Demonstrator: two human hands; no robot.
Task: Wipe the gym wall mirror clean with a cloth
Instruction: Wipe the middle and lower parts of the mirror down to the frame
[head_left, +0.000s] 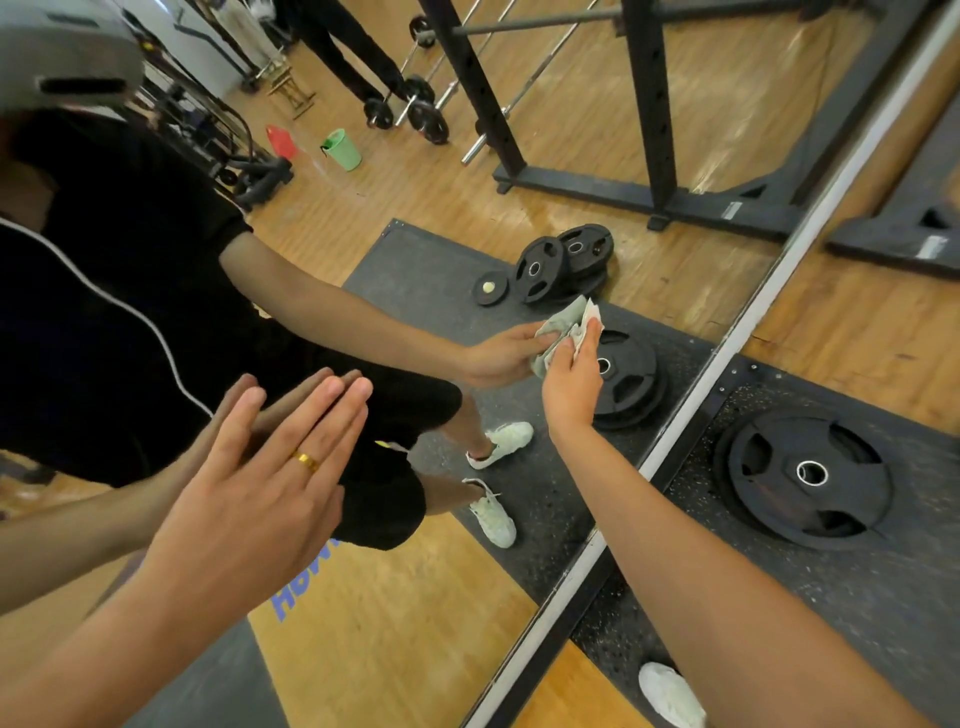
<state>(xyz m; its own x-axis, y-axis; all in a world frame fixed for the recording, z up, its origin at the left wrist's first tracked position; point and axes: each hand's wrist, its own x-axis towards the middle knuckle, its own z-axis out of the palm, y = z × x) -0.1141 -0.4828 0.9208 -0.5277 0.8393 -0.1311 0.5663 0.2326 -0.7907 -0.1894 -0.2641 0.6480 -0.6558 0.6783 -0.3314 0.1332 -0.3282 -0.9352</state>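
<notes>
The right hand (571, 384) reaches out to the mirror (519, 171) with its grip pinched on a crumpled pale cloth (563, 325), thumb and fingers closed around the wad – the cloth sits at the fingertips and is pressed against the glass, where its reflection meets it. The left hand (260, 483) is well to the left of that grip and lower in view, held flat with the fingers straight and together, palm toward the glass and holding nothing; whether the fingertips actually touch the mirror cannot be told. A gold ring (305, 461) shows on one of its fingers. The mirror's pale frame edge (691, 410) runs diagonally just right of the cloth grip, passing under the right forearm. Beyond that edge, to the right of the grip, a black weight plate (805, 475) lies flat on a dark rubber mat (883, 597), and its reflection appears in the glass just beside the cloth. Near the right elbow, at the bottom of the view, part of a pale shoe (670, 693) stands on the mat. In the glass above the grip lie more reflected plates, a black rack (644, 104) – and farther off, up and left, a green bucket (343, 149) on the wooden floor (857, 322)
</notes>
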